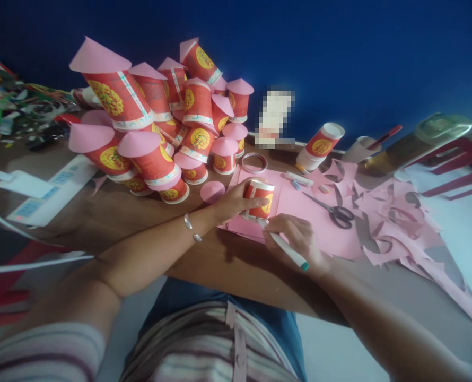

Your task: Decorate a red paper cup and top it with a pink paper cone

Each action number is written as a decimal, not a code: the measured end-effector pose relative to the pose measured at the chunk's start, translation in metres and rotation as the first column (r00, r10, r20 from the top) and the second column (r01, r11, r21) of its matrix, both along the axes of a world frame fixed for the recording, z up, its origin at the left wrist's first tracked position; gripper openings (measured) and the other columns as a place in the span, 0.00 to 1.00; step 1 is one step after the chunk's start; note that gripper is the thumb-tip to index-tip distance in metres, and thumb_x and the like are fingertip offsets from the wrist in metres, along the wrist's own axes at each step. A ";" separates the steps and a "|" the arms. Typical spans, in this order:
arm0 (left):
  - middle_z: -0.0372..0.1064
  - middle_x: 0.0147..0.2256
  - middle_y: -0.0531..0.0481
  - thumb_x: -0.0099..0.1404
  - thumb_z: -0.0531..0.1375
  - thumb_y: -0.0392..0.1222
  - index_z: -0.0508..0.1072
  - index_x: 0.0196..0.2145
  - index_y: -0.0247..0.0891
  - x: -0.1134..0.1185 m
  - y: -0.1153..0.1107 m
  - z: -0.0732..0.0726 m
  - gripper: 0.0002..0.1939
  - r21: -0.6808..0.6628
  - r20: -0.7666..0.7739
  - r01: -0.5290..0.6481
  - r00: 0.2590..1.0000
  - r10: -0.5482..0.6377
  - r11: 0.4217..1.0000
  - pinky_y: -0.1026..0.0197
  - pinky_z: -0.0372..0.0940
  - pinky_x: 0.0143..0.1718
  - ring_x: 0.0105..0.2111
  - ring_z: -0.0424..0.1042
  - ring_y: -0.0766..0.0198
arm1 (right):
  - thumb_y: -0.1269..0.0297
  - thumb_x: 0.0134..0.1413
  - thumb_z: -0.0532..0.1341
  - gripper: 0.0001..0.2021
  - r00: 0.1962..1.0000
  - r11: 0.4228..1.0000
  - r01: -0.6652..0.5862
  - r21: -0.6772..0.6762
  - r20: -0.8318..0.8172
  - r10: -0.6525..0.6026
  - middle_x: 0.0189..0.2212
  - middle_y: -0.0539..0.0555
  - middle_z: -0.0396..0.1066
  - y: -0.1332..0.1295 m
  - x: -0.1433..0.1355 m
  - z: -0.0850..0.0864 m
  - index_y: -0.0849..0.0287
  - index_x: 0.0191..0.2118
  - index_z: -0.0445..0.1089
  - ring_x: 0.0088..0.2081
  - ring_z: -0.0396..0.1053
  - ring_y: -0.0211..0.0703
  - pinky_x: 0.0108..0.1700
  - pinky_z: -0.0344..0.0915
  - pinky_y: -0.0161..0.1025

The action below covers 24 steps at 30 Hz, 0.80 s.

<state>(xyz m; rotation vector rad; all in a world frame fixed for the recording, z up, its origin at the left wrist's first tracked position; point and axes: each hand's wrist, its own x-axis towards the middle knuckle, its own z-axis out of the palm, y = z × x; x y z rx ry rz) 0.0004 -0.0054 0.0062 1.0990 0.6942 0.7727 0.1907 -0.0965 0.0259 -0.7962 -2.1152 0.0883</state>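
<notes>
- Dark blue wall backs a brown wooden table (pixel 220 265), which is crowded with craft work on every side of you.
- Your left hand (pixel 230 204) is curled around a red paper cup (pixel 260 197), thumb and fingers closed on its sides, pressing it mouth-down onto a pink paper sheet (pixel 311 212).
- Your right hand (pixel 295 239) is closed in a writing grip on a white pen (pixel 287 248) with a green end; its tip sits at the cup's rim, low on the side facing you.
- By the look of it, you are tracing a circle around the cup's mouth onto the paper.
- The next move calls for a steady left hand so the cup does not slide, while the pen keeps tight against the rim all the way round.
- The cup is small, red with a yellow round emblem and a pale band; it stands upside down near the sheet's left edge.
- Just left of it lies a pink paper disc (pixel 212 191).
- Behind stands a pile of finished cups (pixel 160 116) capped with pink cones.
- Scissors (pixel 335 212) lie on the sheet to the right, with pink offcuts (pixel 395 223) beyond.
- A glue bottle (pixel 319 146) leans behind them.
</notes>
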 end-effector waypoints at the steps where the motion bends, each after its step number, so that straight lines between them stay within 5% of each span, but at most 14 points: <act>1: 0.75 0.45 0.46 0.50 0.79 0.52 0.72 0.56 0.38 0.000 0.000 0.000 0.39 0.000 -0.004 -0.002 1.000 0.002 1.000 0.59 0.70 0.42 0.42 0.75 0.61 | 0.76 0.63 0.62 0.09 1.000 1.000 -0.009 0.007 -0.001 0.009 0.29 0.50 0.76 0.000 0.000 0.001 0.54 0.42 0.67 0.27 0.75 0.40 0.30 0.71 0.36; 8: 0.76 0.46 0.46 0.50 0.79 0.52 0.73 0.54 0.39 0.001 0.003 -0.004 0.37 -0.031 0.035 -0.016 0.999 0.018 0.999 0.59 0.70 0.43 0.42 0.76 0.61 | 0.76 0.60 0.64 0.11 0.997 0.998 -0.063 0.015 -0.050 0.064 0.28 0.48 0.75 0.000 0.003 -0.001 0.52 0.42 0.68 0.30 0.77 0.43 0.41 0.82 0.46; 15: 0.77 0.50 0.43 0.52 0.78 0.50 0.74 0.56 0.40 0.000 0.005 -0.003 0.36 -0.087 0.125 -0.011 0.992 0.022 0.996 0.58 0.71 0.45 0.47 0.77 0.56 | 0.78 0.59 0.63 0.11 0.994 0.996 -0.085 -0.019 -0.077 0.084 0.28 0.45 0.74 0.001 0.003 -0.001 0.52 0.41 0.68 0.26 0.73 0.39 0.56 0.81 0.57; 24: 0.77 0.49 0.43 0.55 0.77 0.51 0.74 0.55 0.37 0.000 0.003 -0.004 0.34 -0.105 0.135 -0.016 0.990 0.030 0.994 0.58 0.71 0.43 0.46 0.77 0.57 | 0.76 0.61 0.63 0.09 0.993 0.993 -0.107 -0.043 -0.062 0.104 0.28 0.45 0.74 0.001 0.001 0.000 0.53 0.41 0.69 0.28 0.74 0.38 0.56 0.82 0.57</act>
